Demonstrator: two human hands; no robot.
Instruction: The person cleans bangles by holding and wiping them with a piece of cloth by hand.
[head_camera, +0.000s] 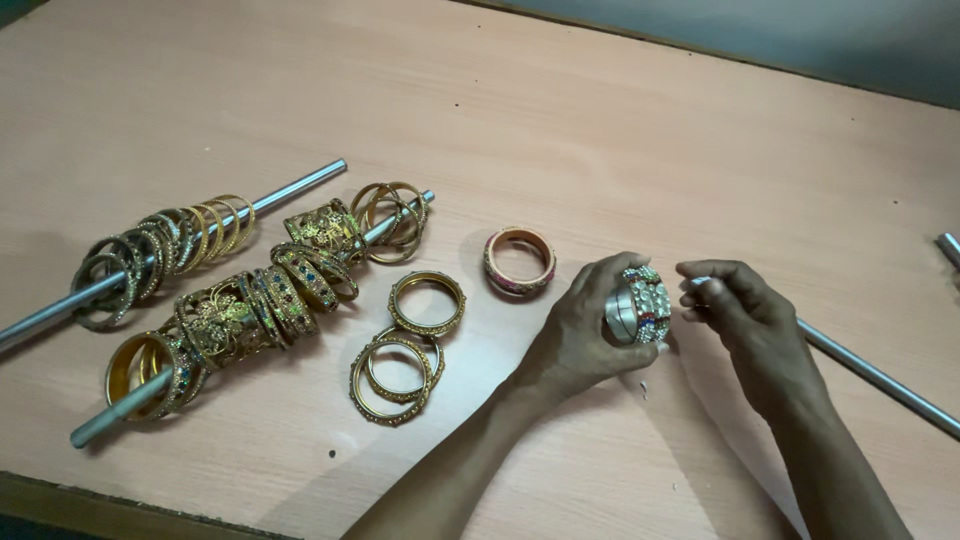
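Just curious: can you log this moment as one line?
left hand: holds bangles | right hand: holds rod end | table: loose bangles, two loaded rods

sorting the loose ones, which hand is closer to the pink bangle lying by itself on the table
Left. The left hand lies just right of the pink bangle, a small gap between them. The right hand is farther right, beyond the stone-set bangles held in the left.

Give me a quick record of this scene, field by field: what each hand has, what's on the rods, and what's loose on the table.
Left hand: left hand grips a jewelled bangle stack
Right hand: right hand pinches the end of a metal rod next to the stack
Far rod: far rod carries thin bangles
Near rod: near rod carries wide gold bangles
Loose: pink bangle, gold bangles
Surface: wooden table
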